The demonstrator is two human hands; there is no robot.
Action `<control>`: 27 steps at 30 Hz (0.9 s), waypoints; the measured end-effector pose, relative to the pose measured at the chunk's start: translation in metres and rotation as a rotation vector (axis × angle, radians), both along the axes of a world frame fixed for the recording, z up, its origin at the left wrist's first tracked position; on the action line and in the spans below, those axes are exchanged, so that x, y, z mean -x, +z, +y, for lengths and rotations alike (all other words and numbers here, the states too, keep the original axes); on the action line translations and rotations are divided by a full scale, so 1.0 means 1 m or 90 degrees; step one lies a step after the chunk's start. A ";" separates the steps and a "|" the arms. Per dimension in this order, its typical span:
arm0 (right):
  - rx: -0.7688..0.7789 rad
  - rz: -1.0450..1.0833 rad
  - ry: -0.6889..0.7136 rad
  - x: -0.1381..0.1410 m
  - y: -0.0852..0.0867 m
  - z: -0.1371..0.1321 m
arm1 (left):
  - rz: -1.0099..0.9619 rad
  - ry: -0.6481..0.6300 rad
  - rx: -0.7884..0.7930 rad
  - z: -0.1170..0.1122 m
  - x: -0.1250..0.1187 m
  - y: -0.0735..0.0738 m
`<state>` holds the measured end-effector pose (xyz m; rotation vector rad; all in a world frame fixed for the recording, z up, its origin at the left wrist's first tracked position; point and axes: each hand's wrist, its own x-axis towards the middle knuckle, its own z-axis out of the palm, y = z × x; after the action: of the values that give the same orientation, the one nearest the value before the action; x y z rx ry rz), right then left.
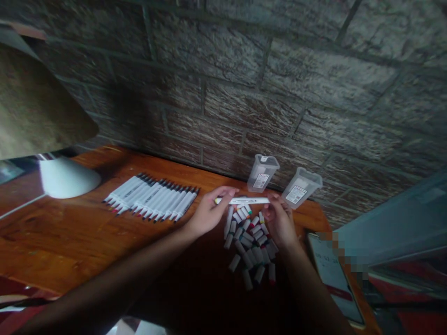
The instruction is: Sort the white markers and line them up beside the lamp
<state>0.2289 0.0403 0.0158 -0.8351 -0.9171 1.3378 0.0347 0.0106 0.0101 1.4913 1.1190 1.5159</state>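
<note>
A white marker with a yellow end lies level between my two hands. My left hand grips its yellow end, and the fingers of my right hand are closed on the opposite end. Below the marker, a loose pile of marker caps with coloured ends is spread over the dark wooden table. To the left, a row of uncapped white markers lies side by side, their dark ends toward the wall.
Two clear plastic containers with labels stand by the stone wall. A lamp is at the left of the wooden table. Near the right edge lies a phone or tablet with a lit screen.
</note>
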 end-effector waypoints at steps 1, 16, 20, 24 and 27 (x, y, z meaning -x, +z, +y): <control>-0.006 -0.020 0.013 0.001 -0.001 -0.001 | -0.014 0.007 0.012 0.001 0.001 0.000; -0.080 -0.111 0.044 0.005 -0.009 0.000 | -0.063 -0.027 0.048 0.003 0.003 -0.003; -0.097 -0.109 0.027 0.006 -0.006 -0.003 | -0.078 -0.029 0.050 0.000 0.001 0.001; -0.097 -0.113 0.002 0.008 -0.004 -0.005 | -0.067 -0.023 0.032 -0.002 0.000 0.006; -0.088 -0.124 0.006 0.009 -0.005 -0.006 | -0.056 -0.012 0.025 -0.001 0.002 0.005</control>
<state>0.2202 0.0344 0.0111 -0.8650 -1.1544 1.2007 0.0325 0.0098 0.0149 1.3917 1.0742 1.5229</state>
